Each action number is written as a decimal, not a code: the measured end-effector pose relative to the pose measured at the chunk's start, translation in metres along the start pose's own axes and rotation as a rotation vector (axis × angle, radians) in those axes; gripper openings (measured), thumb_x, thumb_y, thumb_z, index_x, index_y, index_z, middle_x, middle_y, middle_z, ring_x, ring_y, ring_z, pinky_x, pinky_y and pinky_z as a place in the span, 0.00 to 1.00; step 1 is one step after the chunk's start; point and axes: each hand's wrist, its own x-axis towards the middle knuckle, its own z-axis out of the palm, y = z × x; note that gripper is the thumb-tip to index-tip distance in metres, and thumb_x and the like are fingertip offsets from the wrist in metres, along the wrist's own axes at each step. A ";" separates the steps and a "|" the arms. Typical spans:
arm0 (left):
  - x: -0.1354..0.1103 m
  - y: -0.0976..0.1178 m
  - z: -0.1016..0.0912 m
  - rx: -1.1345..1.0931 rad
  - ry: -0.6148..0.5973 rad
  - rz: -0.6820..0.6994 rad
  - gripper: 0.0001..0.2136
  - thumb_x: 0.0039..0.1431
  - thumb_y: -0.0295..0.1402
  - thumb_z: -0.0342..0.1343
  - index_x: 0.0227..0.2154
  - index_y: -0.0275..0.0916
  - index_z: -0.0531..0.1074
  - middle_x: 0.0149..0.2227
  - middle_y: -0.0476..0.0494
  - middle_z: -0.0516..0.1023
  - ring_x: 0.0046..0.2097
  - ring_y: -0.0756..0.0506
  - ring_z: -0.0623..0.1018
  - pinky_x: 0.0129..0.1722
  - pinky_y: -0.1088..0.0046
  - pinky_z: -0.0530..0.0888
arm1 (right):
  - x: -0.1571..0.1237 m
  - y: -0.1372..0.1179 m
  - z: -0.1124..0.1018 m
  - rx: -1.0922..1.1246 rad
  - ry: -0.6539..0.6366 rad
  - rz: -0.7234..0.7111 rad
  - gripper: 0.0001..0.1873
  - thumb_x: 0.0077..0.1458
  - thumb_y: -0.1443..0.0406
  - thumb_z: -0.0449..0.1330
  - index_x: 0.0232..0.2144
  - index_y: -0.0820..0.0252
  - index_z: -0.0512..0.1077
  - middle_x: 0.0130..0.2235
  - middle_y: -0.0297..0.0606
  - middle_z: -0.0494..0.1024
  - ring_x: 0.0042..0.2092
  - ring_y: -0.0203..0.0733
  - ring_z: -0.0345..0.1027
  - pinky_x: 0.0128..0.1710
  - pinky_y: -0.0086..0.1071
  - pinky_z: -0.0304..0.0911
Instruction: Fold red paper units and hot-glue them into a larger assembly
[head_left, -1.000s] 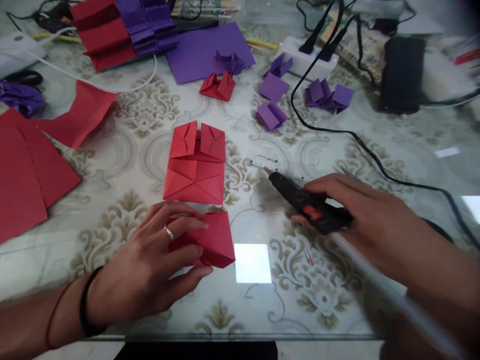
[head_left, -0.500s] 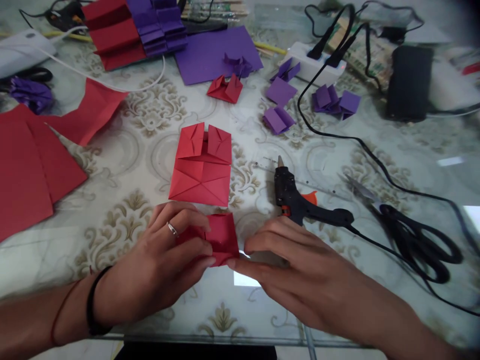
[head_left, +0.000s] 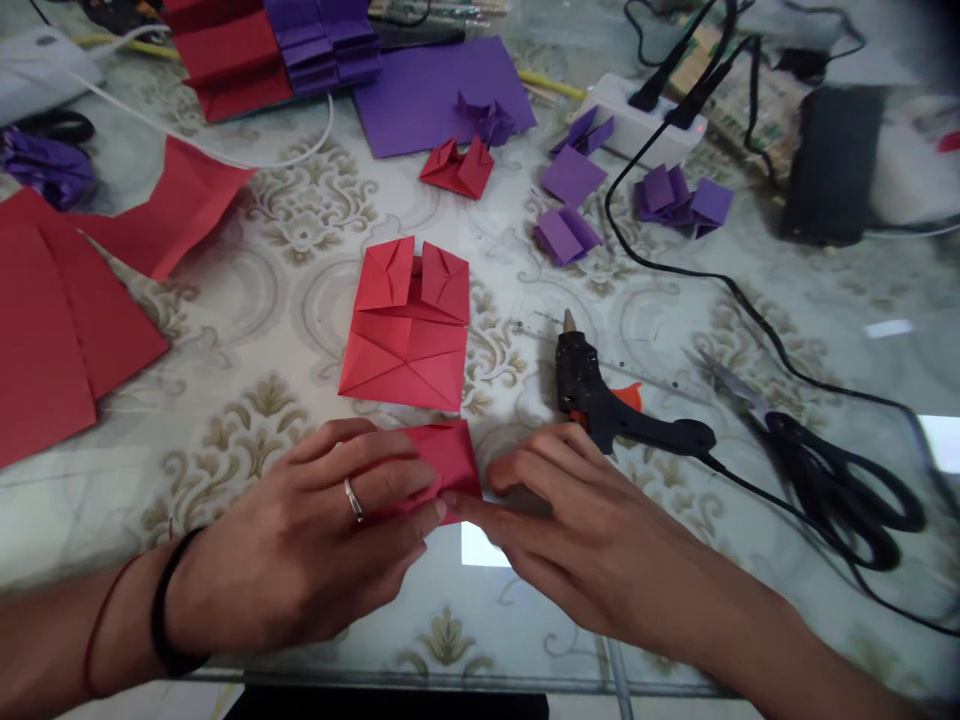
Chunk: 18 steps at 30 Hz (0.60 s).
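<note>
A small square of folded red paper [head_left: 450,450] lies at the table's near side, partly covered by my hands. My left hand [head_left: 300,540], with a ring and a black wrist band, is closed over its left part, thumb along the near edge. My right hand [head_left: 592,540] has its thumb tip on the paper's near right corner, close to my left fingertips. Its other fingers are curled beside the right edge. Just beyond lies a larger red folded piece [head_left: 405,360] with two raised flaps at its far end.
Right of my hands lie a black glue gun [head_left: 600,390] and black-handled scissors [head_left: 817,470]. A black cable [head_left: 780,340] crosses the right side from a white power strip [head_left: 645,120]. Purple folded pieces [head_left: 570,180] stand farther back. Red sheets [head_left: 67,320] cover the left.
My left fingers have shifted right and now cover more of the small red paper. My right thumb has moved up from the near corner onto the paper. The view has tilted slightly.
</note>
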 end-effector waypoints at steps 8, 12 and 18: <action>-0.003 -0.004 0.003 0.047 -0.067 0.056 0.06 0.72 0.26 0.58 0.48 0.38 0.77 0.50 0.48 0.86 0.55 0.43 0.81 0.61 0.59 0.74 | -0.001 0.001 0.000 -0.008 -0.034 -0.004 0.17 0.71 0.69 0.55 0.55 0.57 0.79 0.38 0.39 0.75 0.42 0.48 0.63 0.47 0.44 0.59; -0.004 -0.005 0.004 0.051 -0.070 0.056 0.07 0.71 0.28 0.59 0.49 0.38 0.78 0.50 0.47 0.85 0.57 0.43 0.80 0.62 0.59 0.71 | 0.001 -0.001 0.002 -0.060 -0.027 -0.021 0.17 0.71 0.68 0.54 0.55 0.60 0.79 0.36 0.39 0.74 0.41 0.49 0.63 0.48 0.45 0.58; -0.003 -0.004 0.002 0.088 -0.067 0.099 0.11 0.71 0.27 0.57 0.53 0.35 0.77 0.48 0.45 0.85 0.55 0.41 0.80 0.62 0.56 0.70 | 0.004 -0.004 0.005 -0.188 -0.017 -0.049 0.16 0.74 0.66 0.53 0.53 0.64 0.79 0.35 0.38 0.75 0.39 0.48 0.65 0.48 0.47 0.57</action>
